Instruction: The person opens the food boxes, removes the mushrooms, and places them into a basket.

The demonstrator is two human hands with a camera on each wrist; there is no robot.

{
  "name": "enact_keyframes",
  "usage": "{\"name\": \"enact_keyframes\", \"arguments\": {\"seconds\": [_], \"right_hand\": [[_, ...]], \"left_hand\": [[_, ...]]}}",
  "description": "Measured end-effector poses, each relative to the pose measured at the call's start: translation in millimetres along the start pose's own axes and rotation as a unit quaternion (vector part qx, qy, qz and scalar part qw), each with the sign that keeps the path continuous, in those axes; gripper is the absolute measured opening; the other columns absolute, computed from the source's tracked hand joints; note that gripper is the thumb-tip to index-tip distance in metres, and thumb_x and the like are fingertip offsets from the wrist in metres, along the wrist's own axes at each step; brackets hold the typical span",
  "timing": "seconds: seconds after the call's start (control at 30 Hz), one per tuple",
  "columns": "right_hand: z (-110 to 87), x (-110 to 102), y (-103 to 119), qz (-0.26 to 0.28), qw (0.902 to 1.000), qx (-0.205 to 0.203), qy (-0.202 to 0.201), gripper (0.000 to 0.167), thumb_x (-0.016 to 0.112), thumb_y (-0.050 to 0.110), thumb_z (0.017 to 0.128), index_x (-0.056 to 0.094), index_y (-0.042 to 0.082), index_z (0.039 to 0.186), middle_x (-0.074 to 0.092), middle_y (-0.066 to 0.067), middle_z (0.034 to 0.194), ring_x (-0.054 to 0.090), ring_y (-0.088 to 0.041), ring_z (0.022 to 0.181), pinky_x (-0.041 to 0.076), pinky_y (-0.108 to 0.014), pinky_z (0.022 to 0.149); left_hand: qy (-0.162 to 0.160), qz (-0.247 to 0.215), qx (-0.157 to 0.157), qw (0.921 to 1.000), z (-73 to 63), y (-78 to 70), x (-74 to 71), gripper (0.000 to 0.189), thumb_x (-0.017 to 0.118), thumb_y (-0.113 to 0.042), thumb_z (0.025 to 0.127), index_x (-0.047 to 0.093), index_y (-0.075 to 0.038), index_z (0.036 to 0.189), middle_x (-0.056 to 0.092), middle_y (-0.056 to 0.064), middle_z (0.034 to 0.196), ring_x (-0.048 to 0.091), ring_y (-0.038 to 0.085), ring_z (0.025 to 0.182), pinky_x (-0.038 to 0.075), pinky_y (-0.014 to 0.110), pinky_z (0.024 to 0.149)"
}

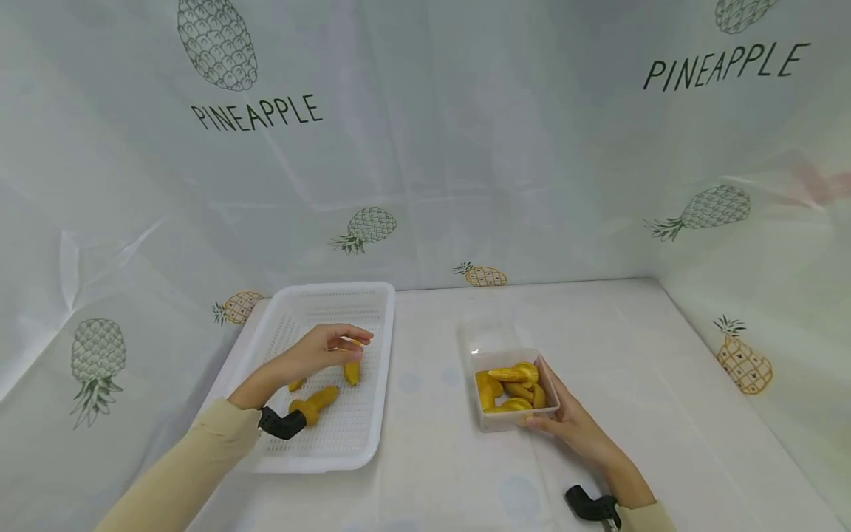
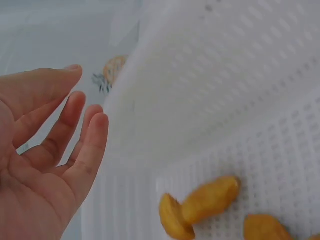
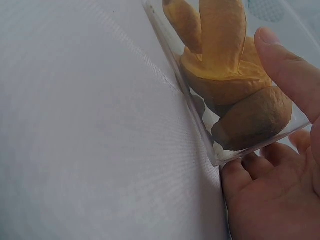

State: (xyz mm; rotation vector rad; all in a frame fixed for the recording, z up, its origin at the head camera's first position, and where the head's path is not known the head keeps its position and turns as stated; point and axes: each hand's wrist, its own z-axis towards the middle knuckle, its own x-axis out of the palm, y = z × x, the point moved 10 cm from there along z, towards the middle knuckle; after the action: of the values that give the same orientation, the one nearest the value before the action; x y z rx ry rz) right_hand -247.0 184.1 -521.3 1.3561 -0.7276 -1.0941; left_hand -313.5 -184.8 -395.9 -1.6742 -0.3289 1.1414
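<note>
My left hand (image 1: 331, 346) hovers over a white perforated plastic basket (image 1: 387, 355), its fingers loosely bent and nothing between them. A yellow mushroom (image 1: 351, 374) shows just under its fingertips in the head view. Nearer my wrist lies another mushroom (image 1: 323, 398), partly behind the wrist camera. The left wrist view shows a mushroom (image 2: 212, 199) with cap and stem on the basket's floor. My right hand (image 1: 580, 430) grips the near right corner of a clear plastic box (image 1: 500, 423), thumb at one wall and fingers round the other. Several yellow mushrooms (image 1: 515, 373) fill the box.
A clear lid (image 1: 488, 336) lies folded back behind the box. White cloth (image 1: 425, 458) covers the table, with the basket on the left and the box right of the middle. Pineapple-print sheeting (image 1: 425, 148) hangs behind and along both sides.
</note>
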Motion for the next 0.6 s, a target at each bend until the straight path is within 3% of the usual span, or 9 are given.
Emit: {"name": "enact_keyframes", "arguments": {"seconds": [0.13,0.27,0.6], "right_hand": [[-0.7,-1,-1,-0.001,1.0000,0.002,0.000,0.102,0.072,0.004,0.090,0.000,0.019,0.162,-0.007,-0.010,0.166,-0.010,-0.035,0.148,0.017,-0.003,0.103],[-1.5,-2,-2,-0.001,1.0000,0.009,-0.003,0.103,0.073,0.005,0.090,0.001,0.021,0.162,-0.006,-0.008,0.166,-0.009,-0.035,0.148,0.017,-0.002,0.102],[-0.4,-2,0,0.003,0.9999,0.014,-0.003,0.102,0.073,0.006,0.090,0.001,0.019,0.162,-0.006,-0.008,0.166,-0.011,-0.033,0.149,0.017,-0.002,0.102]], "left_hand": [[0.004,-0.031,0.005,0.9995,19.2,-16.2,16.2,0.038,0.067,-0.011,0.097,0.060,0.001,0.132,0.059,0.018,0.134,0.059,0.037,0.118,0.054,0.030,0.091],[0.003,-0.034,0.018,0.9992,40.0,-33.5,34.8,0.036,0.069,-0.012,0.096,0.063,-0.003,0.130,0.062,0.011,0.132,0.060,0.029,0.117,0.054,0.032,0.093],[0.025,-0.062,0.038,0.9970,85.3,-63.7,90.9,0.037,0.071,-0.007,0.093,0.064,-0.001,0.129,0.063,0.010,0.131,0.061,0.029,0.116,0.054,0.032,0.093]]}}
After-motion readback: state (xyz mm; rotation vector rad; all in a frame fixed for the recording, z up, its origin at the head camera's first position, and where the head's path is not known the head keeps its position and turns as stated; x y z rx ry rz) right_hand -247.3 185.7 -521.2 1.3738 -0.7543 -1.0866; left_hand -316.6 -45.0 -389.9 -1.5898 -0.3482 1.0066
